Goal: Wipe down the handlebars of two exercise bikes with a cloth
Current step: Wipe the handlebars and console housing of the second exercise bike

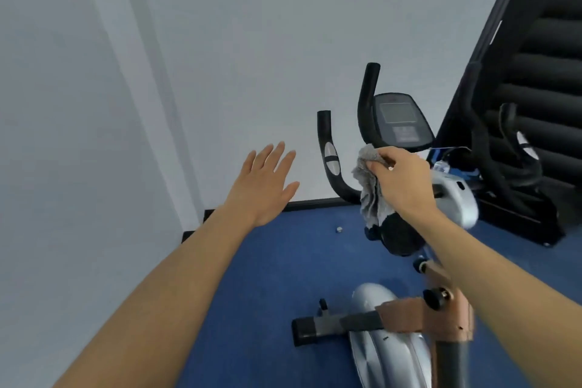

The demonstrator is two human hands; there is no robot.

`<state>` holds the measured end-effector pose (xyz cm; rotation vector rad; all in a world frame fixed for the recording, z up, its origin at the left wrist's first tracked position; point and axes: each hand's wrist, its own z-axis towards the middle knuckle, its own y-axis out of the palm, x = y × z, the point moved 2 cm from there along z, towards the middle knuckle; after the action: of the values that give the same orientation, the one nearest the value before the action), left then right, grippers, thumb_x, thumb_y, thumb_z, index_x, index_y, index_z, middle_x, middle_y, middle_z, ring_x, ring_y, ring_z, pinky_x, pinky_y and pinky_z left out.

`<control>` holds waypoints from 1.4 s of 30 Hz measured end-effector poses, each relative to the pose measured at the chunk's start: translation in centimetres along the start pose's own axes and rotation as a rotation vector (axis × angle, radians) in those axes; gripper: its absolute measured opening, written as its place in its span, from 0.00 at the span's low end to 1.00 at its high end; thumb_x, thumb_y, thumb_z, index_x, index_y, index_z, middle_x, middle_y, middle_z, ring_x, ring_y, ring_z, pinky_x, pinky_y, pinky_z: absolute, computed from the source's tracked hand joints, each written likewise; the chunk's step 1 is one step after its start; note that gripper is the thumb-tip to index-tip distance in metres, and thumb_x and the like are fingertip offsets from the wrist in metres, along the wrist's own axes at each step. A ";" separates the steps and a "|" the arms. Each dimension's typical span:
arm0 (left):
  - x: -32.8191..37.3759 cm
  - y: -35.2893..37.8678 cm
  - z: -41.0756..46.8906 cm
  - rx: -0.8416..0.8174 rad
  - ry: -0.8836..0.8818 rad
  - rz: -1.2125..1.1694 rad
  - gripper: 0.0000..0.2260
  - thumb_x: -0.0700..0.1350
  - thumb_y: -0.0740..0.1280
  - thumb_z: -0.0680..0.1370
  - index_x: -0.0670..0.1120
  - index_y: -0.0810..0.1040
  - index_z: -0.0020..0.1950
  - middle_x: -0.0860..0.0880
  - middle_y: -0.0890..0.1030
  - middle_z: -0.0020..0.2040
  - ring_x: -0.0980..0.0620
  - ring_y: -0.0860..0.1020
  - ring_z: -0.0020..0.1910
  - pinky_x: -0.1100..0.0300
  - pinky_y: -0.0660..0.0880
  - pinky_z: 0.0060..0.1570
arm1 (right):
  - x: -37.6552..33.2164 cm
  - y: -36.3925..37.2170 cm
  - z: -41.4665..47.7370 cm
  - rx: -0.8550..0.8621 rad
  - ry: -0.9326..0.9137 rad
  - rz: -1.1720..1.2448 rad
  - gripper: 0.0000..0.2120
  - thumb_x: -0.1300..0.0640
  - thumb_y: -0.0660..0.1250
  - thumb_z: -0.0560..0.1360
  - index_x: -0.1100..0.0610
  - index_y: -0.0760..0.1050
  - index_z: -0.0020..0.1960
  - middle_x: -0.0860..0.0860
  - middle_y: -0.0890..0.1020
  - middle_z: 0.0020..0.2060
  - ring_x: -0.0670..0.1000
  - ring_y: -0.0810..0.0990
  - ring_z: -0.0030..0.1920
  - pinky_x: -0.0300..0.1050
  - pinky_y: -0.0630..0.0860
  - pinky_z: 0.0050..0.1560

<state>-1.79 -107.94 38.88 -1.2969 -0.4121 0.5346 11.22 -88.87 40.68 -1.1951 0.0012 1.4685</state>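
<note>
A silver exercise bike [387, 353] stands in front of me with black curved handlebars. Its left grip [329, 154] carries silver sensor pads, and its right grip [367, 104] rises beside the grey console [398, 120]. My right hand [401, 181] pinches a grey cloth [370, 189], which hangs against the base of the right grip. My left hand [266, 181] hovers flat with fingers spread, left of the handlebars and touching nothing. A second bike's black handlebars [510, 151] show at the far right.
A white wall lies ahead and to the left, with blue carpet [277, 277] below. A black padded rack [535, 72] leans at the right. A small white object [339, 229] lies on the carpet. The bike's front stabiliser bar [318, 326] juts left.
</note>
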 end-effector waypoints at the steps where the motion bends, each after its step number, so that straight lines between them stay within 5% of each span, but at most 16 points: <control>1: -0.4 0.4 2.1 -0.003 0.018 -0.015 0.26 0.54 0.47 0.81 0.48 0.43 0.76 0.48 0.42 0.77 0.50 0.41 0.74 0.53 0.37 0.72 | 0.2 0.5 1.4 0.006 0.006 -0.012 0.05 0.59 0.66 0.74 0.54 0.80 0.47 0.46 0.80 0.36 0.45 0.77 0.37 0.37 0.71 0.39; 5: -1.8 1.8 9.9 -0.016 0.089 -0.035 0.26 0.54 0.47 0.81 0.48 0.43 0.76 0.48 0.43 0.77 0.50 0.41 0.74 0.53 0.38 0.71 | 0.9 3.0 6.2 0.013 0.017 -0.025 0.05 0.61 0.66 0.74 0.53 0.80 0.44 0.43 0.79 0.33 0.34 0.77 0.33 0.22 0.68 0.30; 10: -2.9 3.0 16.1 0.007 0.139 -0.085 0.24 0.52 0.47 0.82 0.48 0.44 0.76 0.48 0.45 0.77 0.50 0.44 0.75 0.54 0.40 0.71 | 1.8 7.3 9.5 -0.032 -0.003 -0.069 0.06 0.60 0.65 0.74 0.54 0.80 0.42 0.50 0.82 0.37 0.47 0.77 0.39 0.39 0.73 0.37; 14: -3.7 3.6 18.6 0.039 0.152 -0.122 0.23 0.50 0.47 0.82 0.50 0.46 0.76 0.50 0.48 0.77 0.50 0.46 0.75 0.54 0.42 0.71 | 2.4 10.8 10.0 -0.172 -0.001 -0.028 0.07 0.58 0.64 0.77 0.55 0.79 0.50 0.51 0.80 0.44 0.51 0.77 0.48 0.47 0.76 0.47; 22: -2.6 4.2 19.8 0.087 0.171 -0.246 0.20 0.50 0.49 0.82 0.51 0.55 0.75 0.51 0.56 0.76 0.52 0.52 0.74 0.58 0.46 0.71 | 2.7 11.4 8.7 -0.060 0.042 0.044 0.15 0.44 0.62 0.74 0.49 0.81 0.52 0.45 0.78 0.53 0.47 0.71 0.56 0.42 0.73 0.48; 24: -2.4 4.1 20.1 0.119 0.164 -0.260 0.19 0.50 0.50 0.82 0.51 0.59 0.74 0.50 0.59 0.75 0.51 0.55 0.73 0.57 0.50 0.71 | 2.7 11.1 8.7 0.026 0.041 -0.095 0.11 0.47 0.65 0.74 0.50 0.80 0.53 0.50 0.77 0.53 0.51 0.71 0.54 0.47 0.72 0.47; 27: -2.3 4.0 20.5 0.158 0.165 -0.286 0.18 0.50 0.52 0.82 0.51 0.64 0.71 0.49 0.63 0.73 0.50 0.58 0.72 0.55 0.54 0.70 | 2.3 11.1 8.7 0.041 0.067 -0.378 0.20 0.43 0.67 0.71 0.55 0.74 0.57 0.56 0.74 0.50 0.55 0.71 0.49 0.48 0.67 0.46; 31: -2.2 4.0 21.1 0.183 0.191 -0.301 0.17 0.49 0.57 0.81 0.50 0.68 0.69 0.49 0.66 0.71 0.49 0.62 0.70 0.56 0.56 0.68 | 2.5 11.4 9.2 -0.134 0.251 -0.182 0.18 0.44 0.64 0.74 0.58 0.73 0.54 0.54 0.75 0.46 0.51 0.72 0.43 0.41 0.64 0.38; 33: -2.3 4.0 21.5 0.193 0.209 -0.317 0.16 0.48 0.58 0.80 0.49 0.70 0.68 0.48 0.67 0.71 0.48 0.64 0.69 0.56 0.57 0.68 | 2.2 11.6 9.6 -0.098 0.232 -0.057 0.10 0.50 0.63 0.76 0.57 0.75 0.45 0.53 0.77 0.42 0.49 0.72 0.38 0.38 0.62 0.34; 36: -2.6 4.2 21.5 0.196 0.204 -0.353 0.16 0.48 0.60 0.79 0.50 0.71 0.67 0.48 0.69 0.70 0.48 0.64 0.69 0.56 0.59 0.67 | 1.4 12.5 9.3 -0.024 0.274 -0.025 0.11 0.48 0.62 0.74 0.53 0.71 0.36 0.50 0.76 0.35 0.49 0.72 0.33 0.39 0.63 0.28; 39: -2.7 4.5 21.4 0.212 0.185 -0.420 0.16 0.49 0.61 0.79 0.51 0.72 0.67 0.49 0.71 0.68 0.49 0.65 0.68 0.56 0.61 0.65 | 1.2 13.0 9.0 0.036 0.394 -0.012 0.11 0.42 0.65 0.72 0.49 0.77 0.47 0.46 0.77 0.37 0.49 0.76 0.37 0.46 0.75 0.35; 42: -2.8 4.8 21.5 0.211 0.177 -0.478 0.15 0.49 0.61 0.79 0.52 0.72 0.66 0.50 0.71 0.68 0.51 0.65 0.68 0.57 0.62 0.65 | 1.4 13.4 8.6 0.057 0.395 0.070 0.06 0.49 0.66 0.74 0.49 0.78 0.48 0.46 0.78 0.35 0.49 0.76 0.35 0.47 0.76 0.35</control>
<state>-16.98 -91.74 39.17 -0.9875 -0.4852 0.0570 -3.87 -86.92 35.87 -1.4315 0.3551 1.2620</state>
